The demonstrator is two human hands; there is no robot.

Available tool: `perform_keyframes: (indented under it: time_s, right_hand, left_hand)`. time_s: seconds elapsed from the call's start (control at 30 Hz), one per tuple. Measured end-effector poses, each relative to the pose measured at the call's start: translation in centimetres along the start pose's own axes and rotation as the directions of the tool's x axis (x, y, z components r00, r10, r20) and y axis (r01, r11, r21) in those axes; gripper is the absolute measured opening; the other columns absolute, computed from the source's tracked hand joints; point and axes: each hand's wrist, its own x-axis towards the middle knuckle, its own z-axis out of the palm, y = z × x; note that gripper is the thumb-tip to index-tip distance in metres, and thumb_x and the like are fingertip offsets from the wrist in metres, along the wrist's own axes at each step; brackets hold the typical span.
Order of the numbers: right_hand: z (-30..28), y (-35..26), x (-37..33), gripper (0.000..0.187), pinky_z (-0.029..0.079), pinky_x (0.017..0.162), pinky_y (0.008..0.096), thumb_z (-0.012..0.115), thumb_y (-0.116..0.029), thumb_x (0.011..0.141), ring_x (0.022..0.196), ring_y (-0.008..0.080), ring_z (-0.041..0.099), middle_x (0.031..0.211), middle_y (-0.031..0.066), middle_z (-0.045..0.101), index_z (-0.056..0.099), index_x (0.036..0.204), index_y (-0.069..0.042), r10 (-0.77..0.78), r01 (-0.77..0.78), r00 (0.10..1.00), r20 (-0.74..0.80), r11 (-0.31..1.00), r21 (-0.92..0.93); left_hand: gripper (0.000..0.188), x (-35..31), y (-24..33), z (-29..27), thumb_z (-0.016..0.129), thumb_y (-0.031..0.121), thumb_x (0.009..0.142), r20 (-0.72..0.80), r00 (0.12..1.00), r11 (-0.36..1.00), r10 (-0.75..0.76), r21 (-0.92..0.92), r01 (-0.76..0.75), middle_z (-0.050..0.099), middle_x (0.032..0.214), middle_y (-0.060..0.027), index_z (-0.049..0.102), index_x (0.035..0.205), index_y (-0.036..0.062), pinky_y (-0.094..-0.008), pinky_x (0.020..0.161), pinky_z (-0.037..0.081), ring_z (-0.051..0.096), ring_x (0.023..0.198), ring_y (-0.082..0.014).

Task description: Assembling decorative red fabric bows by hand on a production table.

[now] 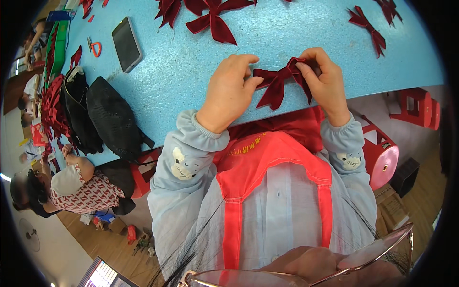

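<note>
A dark red velvet bow (276, 82) is held just above the near edge of the blue table, its two tails hanging down. My right hand (327, 81) pinches the bow's right loop between thumb and fingers. On the other side, my left hand (229, 86) has its thumb and index finger apart, the thumb tip against or very close to the left loop. Whether that thumb presses on the velvet I cannot tell. Further up the table lie more dark red bows (210, 21), with another bow (370, 31) at the upper right.
A phone (127, 45) and orange-handled scissors (95, 48) lie on the blue table (167, 71) at the left. Beside them are a black mesh bag (112, 115) and a pile of red ribbon pieces (55, 107). A co-worker (86, 186) sits at the left. Red stools (377, 153) stand at the right.
</note>
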Motion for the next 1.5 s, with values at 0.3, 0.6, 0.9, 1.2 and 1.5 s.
perform_keyframes:
  time_s: [0.3,0.6,0.9,1.2,1.5]
  right_hand:
    - [-0.1,-0.7,0.9,0.019,0.044,0.074,0.0297,0.063,-0.002,0.077,0.087,0.0198,0.055,0.094,0.0053,0.058,0.059,0.095,-0.004,-0.373,0.358,0.928,0.015,0.879,-0.316]
    - [1.8,-1.8,0.6,0.019,0.037,0.079,0.0352,0.066,-0.006,0.071,0.094,0.0241,0.051,0.094,0.0044,0.056,0.059,0.089,-0.007,-0.371,0.414,0.910,0.183,0.816,-0.405]
    - [2.4,-1.8,0.8,0.018,0.035,0.076,0.0346,0.067,-0.010,0.072,0.088,0.0229,0.050,0.087,0.0032,0.054,0.058,0.088,-0.009,-0.315,0.359,0.933,0.173,0.840,-0.406]
    - [2.4,-1.7,0.6,0.016,0.034,0.078,0.0340,0.066,-0.010,0.072,0.087,0.0228,0.050,0.084,0.0026,0.055,0.059,0.085,-0.009,-0.307,0.344,0.939,0.157,0.863,-0.369]
    - [2.0,-1.4,1.0,0.015,0.037,0.077,0.0331,0.066,-0.005,0.071,0.083,0.0228,0.053,0.083,0.0036,0.057,0.059,0.084,-0.008,-0.269,0.294,0.955,0.129,0.922,-0.252]
  left_hand:
    - [0.017,0.8,-0.5,-0.4,0.066,0.010,0.071,0.148,0.985,0.967,0.090,0.224,-0.122,0.056,0.080,-0.0097,0.054,0.083,0.0061,-0.0388,0.067,0.045,0.054,0.077,-0.0302]
    - [0.013,1.2,-0.4,-0.3,0.062,0.009,0.074,0.134,0.986,0.965,0.096,0.229,-0.126,0.056,0.080,-0.0102,0.054,0.083,0.0055,-0.0390,0.066,0.044,0.054,0.077,-0.0303]
    - [0.012,0.8,-0.6,-0.2,0.062,0.007,0.074,0.038,0.981,0.967,0.188,0.165,-0.192,0.053,0.082,-0.0101,0.054,0.082,0.0053,-0.0381,0.065,0.045,0.053,0.079,-0.0299]
    - [0.016,1.2,-1.0,-0.1,0.063,0.004,0.072,0.115,0.963,0.933,0.244,0.244,-0.266,0.050,0.079,-0.0107,0.052,0.084,0.0052,-0.0387,0.065,0.044,0.051,0.076,-0.0295]
    - [0.019,0.3,0.7,0.8,0.060,0.001,0.078,-0.030,0.994,0.916,-0.106,-0.392,0.086,0.060,0.086,-0.0123,0.053,0.096,0.0026,-0.0305,0.063,0.049,0.061,0.075,-0.0238]
